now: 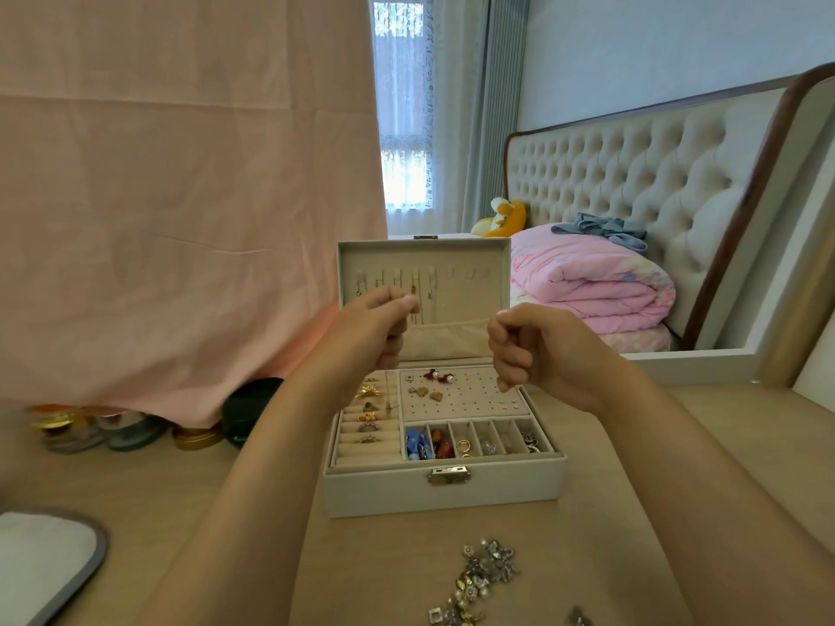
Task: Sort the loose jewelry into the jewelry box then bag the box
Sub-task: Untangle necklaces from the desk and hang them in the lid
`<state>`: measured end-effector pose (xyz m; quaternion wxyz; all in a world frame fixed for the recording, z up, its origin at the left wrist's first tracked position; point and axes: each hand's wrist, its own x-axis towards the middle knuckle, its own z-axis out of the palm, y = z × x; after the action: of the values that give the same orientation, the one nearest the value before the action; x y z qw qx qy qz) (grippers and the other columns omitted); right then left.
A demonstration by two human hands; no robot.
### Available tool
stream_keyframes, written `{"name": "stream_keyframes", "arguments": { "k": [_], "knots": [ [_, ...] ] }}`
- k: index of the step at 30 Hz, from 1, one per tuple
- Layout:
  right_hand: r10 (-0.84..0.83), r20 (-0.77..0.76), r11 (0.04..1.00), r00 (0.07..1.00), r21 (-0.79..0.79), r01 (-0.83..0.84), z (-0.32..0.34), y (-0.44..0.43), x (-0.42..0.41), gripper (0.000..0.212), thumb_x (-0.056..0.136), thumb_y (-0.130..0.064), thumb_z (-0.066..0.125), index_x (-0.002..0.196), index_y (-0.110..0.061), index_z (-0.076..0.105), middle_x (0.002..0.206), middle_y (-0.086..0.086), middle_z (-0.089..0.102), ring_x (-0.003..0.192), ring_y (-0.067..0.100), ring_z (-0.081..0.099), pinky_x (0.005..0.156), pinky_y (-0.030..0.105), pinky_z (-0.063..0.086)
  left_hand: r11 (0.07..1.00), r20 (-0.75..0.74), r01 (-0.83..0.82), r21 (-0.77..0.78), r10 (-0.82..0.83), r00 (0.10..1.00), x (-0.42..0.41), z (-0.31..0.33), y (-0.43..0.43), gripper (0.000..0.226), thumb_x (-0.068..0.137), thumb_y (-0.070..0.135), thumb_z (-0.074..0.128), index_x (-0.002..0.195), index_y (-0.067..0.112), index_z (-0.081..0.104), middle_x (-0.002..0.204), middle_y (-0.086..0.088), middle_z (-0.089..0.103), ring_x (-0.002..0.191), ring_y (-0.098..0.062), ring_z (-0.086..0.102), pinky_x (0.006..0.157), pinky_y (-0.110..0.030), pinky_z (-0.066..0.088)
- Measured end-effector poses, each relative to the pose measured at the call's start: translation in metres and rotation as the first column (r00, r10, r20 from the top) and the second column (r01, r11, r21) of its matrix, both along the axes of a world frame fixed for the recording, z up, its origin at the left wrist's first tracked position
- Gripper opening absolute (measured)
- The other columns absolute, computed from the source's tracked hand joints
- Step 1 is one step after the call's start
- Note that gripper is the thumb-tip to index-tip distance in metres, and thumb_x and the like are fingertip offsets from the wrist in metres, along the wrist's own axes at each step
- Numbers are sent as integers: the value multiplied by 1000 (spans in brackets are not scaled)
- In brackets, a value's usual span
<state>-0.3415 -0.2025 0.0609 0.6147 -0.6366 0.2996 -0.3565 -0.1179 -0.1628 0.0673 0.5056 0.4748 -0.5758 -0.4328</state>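
Observation:
The cream jewelry box (pixel 445 487) stands open on the table, its lid (pixel 465 264) upright with several necklaces hung on hooks. Rings, earrings and beads fill the tray compartments. My left hand (pixel 377 327) is raised in front of the lid and pinches a thin necklace chain (pixel 387 390) that hangs down over the ring rolls. My right hand (pixel 537 350) is held up at the same height with fingers curled and thumb on forefinger. A fine strand seems to hang below it. A pile of loose jewelry (pixel 479 580) lies on the table in front of the box.
Round tins and a black jar (pixel 248 411) sit at the left under a pink cloth (pixel 180 196). A grey-rimmed white object (pixel 45 562) lies at the lower left. A mirror at the right reflects a bed with a pink quilt (pixel 587 282).

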Motion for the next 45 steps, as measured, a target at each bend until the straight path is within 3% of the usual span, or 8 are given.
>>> {"name": "stream_keyframes", "arguments": {
  "k": [3,8,13,17,21,26,32,45],
  "knots": [
    [-46,33,999,998,15,45,-1,-1,3,24,100,-18,41,81,-11,55,59,3,33,51,18,30,62,39,55,999,-1,17,36,-17,1000,6,-2,-3,18,104,18,49,91,11,60,62,3,49,56,-15,46,55,-26,48],
    [-191,-222,958,956,-255,132,5,8,17,25,104,-20,46,89,-10,65,62,2,49,47,14,36,46,28,37,998,351,-53,-30,61,934,-4,4,7,15,99,19,58,112,18,67,103,7,71,94,-8,68,82,-23,56],
    [-208,-358,921,910,-386,59,9,18,27,30,105,-24,48,85,-10,66,61,4,51,46,13,39,43,27,34,994,203,78,-79,-61,977,-23,5,6,40,96,4,57,130,25,58,116,6,69,106,-9,68,99,-34,54],
    [-244,-348,918,905,-384,100,8,19,29,33,105,-24,47,78,-12,63,58,3,51,46,14,39,42,27,33,994,192,109,-29,-102,976,-27,1,4,25,99,13,55,119,22,65,104,-7,71,91,-20,71,89,-43,60],
    [-230,-332,928,915,-358,103,13,18,29,30,101,-17,48,76,-10,62,56,2,48,46,15,38,44,28,34,988,272,151,27,-152,950,-18,5,5,20,101,29,55,116,26,68,88,4,69,66,-9,56,63,-25,50],
    [-237,-286,925,928,-357,126,40,4,23,28,101,-16,49,75,-10,60,57,3,46,48,17,37,48,30,35,996,390,52,-74,-19,921,-5,20,1,17,97,37,62,98,24,74,62,17,57,53,4,50,54,-12,42],
    [-312,-199,913,929,-334,235,66,-23,23,19,99,-19,57,88,-9,69,64,3,51,47,15,39,46,27,37,991,172,-33,-127,55,984,-4,46,-22,18,97,33,62,100,20,73,68,9,51,55,-8,41,51,-21,35],
    [-778,-73,521,624,-630,576,35,-90,53,7,85,-26,77,86,-19,76,79,-9,69,77,6,62,67,21,47,904,226,-416,-101,428,875,-30,19,-89,26,85,33,65,73,10,68,65,-2,62,60,-15,52,61,-28,41]
  ]
}}
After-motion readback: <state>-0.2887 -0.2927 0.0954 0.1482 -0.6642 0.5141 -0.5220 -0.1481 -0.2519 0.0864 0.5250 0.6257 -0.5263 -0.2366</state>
